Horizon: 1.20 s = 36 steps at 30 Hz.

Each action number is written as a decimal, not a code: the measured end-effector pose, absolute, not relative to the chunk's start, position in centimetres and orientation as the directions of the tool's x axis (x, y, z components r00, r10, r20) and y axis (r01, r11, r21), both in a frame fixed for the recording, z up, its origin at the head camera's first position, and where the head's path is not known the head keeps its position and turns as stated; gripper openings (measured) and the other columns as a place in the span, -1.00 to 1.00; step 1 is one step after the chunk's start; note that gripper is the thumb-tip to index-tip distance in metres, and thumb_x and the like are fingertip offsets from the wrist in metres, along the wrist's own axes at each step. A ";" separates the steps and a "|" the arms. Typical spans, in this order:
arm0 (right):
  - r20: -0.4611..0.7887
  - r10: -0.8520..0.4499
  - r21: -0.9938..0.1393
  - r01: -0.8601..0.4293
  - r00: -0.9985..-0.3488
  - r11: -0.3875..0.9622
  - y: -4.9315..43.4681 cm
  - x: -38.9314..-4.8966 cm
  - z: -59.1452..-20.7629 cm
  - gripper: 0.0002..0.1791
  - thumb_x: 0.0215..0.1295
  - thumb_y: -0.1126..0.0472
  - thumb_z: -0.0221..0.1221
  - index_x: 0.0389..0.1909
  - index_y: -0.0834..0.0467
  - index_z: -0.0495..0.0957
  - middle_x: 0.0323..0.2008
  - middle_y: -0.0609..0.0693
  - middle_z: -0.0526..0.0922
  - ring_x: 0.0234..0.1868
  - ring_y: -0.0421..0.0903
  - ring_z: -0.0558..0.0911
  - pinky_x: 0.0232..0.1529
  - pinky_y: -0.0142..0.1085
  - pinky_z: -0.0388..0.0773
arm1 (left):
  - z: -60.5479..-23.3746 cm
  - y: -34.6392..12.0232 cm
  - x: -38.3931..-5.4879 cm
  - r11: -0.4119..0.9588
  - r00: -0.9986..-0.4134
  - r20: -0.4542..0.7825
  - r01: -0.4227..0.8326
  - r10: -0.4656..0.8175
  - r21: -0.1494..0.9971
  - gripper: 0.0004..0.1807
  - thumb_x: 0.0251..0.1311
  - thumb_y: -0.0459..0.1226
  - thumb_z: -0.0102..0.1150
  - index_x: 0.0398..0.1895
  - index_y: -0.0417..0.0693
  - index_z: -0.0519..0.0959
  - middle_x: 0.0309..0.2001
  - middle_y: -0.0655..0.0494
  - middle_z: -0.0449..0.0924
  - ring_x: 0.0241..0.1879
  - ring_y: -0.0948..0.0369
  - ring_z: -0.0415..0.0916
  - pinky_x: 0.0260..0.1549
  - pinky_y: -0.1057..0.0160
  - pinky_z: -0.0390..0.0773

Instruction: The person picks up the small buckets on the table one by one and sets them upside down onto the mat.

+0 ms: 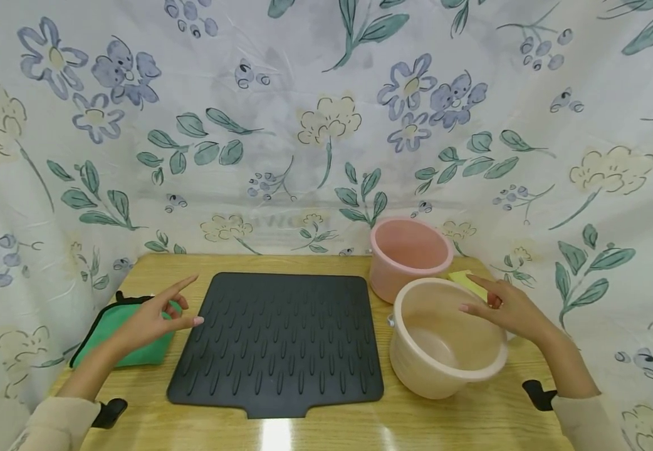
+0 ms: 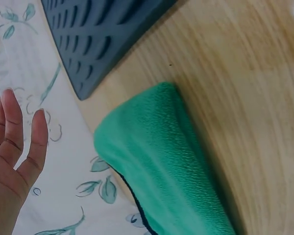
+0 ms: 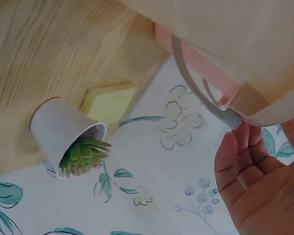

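Cream bucket [image 1: 422, 369] stood upright on the table [image 1: 433, 435], right of the mat [image 1: 278, 338], with the pink bucket [image 1: 385, 275] on its far side. Right hand [image 1: 504, 307] was over the far right rim, index finger and thumb spread, the rest loosely bent; no grip showed, though whether a fingertip touched the rim or the handle [image 3: 186, 73] could not be told. Left hand [image 1: 160, 313] hung at the left by the cloth [image 2: 157, 147] and the mat, thumb and index well parted, nothing held. Pot [image 3: 63, 129] stood right of the cream bucket, yellow block [image 3: 108, 103] farther off; a wide swing rightward risked the pot. Judgement: a sound hold there called for thumb and fingers on opposite faces of the rim, clear of the handle; a one-sided lift would probably have tilted the bucket, so a second hand looked worthwhile.
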State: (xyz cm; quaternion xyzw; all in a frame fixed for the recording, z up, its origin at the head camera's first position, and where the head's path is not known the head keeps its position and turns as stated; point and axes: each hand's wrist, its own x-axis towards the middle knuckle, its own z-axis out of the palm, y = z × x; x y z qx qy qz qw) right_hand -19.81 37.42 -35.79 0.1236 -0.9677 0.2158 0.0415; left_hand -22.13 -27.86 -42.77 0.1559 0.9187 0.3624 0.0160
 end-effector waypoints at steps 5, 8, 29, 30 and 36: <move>0.118 -0.175 -0.471 -0.211 -0.977 0.856 38.2 -19.2 -36.6 -0.23 0.33 -0.08 0.25 0.44 0.23 0.31 -0.49 0.00 0.39 -0.48 -0.20 0.34 -0.48 -0.34 0.30 | -43.7 -28.2 -21.7 0.686 -0.952 0.074 0.265 0.296 0.678 -0.06 0.26 -0.07 0.30 0.60 0.12 -0.02 -0.04 -0.11 0.45 -0.29 0.22 0.45 -0.38 0.20 0.47; 0.076 -0.140 -0.518 -0.159 -0.987 0.840 38.7 -18.8 -37.2 -0.25 0.40 -0.08 0.17 0.49 0.17 0.23 -0.46 0.01 0.44 -0.48 -0.22 0.36 -0.49 -0.34 0.33 | -44.4 -28.2 -21.4 0.680 -0.952 0.067 0.261 0.298 0.685 -0.06 0.25 -0.08 0.31 0.60 0.07 0.00 -0.05 -0.15 0.45 -0.33 0.24 0.44 -0.40 0.23 0.47; 0.048 -0.083 -0.655 -0.094 -0.995 0.750 40.0 -16.7 -39.9 -0.38 0.56 -0.04 -0.07 0.49 0.21 0.22 0.12 0.31 0.56 -0.10 -0.44 0.48 -0.19 -0.36 0.53 | -47.3 -29.0 -19.9 0.621 -0.953 0.065 0.244 0.297 0.745 -0.12 0.25 -0.17 0.30 0.57 -0.05 0.09 -0.13 -0.14 0.40 -0.41 0.27 0.37 -0.53 0.27 0.42; 0.036 -0.086 -0.675 -0.087 -0.996 0.733 40.1 -16.5 -39.9 -0.38 0.57 -0.03 -0.09 0.50 0.20 0.20 0.18 0.34 0.51 -0.09 -0.48 0.46 -0.19 -0.36 0.54 | -47.4 -29.1 -19.9 0.622 -0.953 0.060 0.240 0.296 0.745 -0.12 0.25 -0.17 0.30 0.57 -0.04 0.08 -0.12 -0.14 0.40 -0.41 0.27 0.37 -0.52 0.27 0.42; -0.028 -0.074 -0.766 -0.026 -0.997 0.642 40.1 -15.7 -40.2 -0.36 0.59 -0.03 -0.13 0.55 0.16 0.09 0.38 0.34 0.27 0.02 -0.47 0.48 -0.16 -0.37 0.57 | -47.7 -29.4 -19.4 0.621 -0.957 0.026 0.207 0.287 0.756 -0.11 0.26 -0.16 0.29 0.59 0.00 0.05 -0.10 -0.14 0.40 -0.40 0.27 0.38 -0.49 0.27 0.42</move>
